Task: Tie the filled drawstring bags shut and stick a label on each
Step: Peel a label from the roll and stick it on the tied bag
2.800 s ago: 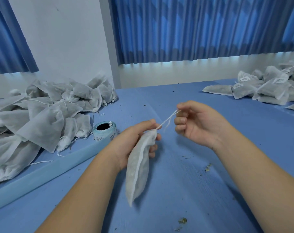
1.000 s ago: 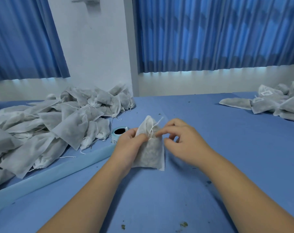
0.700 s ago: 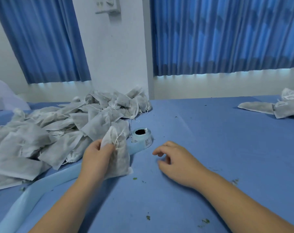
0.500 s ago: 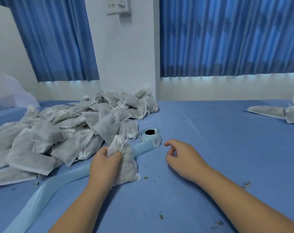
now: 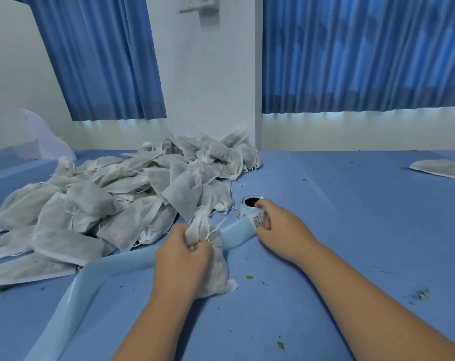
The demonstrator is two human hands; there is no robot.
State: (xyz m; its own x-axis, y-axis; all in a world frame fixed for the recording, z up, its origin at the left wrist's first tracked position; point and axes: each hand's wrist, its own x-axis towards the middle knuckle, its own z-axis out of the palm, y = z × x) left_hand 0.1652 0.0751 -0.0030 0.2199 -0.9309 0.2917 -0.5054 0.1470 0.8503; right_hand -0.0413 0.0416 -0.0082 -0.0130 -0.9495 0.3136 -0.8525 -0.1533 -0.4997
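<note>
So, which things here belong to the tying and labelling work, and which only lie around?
Part of the job:
- drawstring bag, gripped by the left hand
- label roll, held by the right hand
- backing strip trailing from the roll
- pile of bags

Only lying about:
- green crumbs on the table
- curtains
- wall plate
</note>
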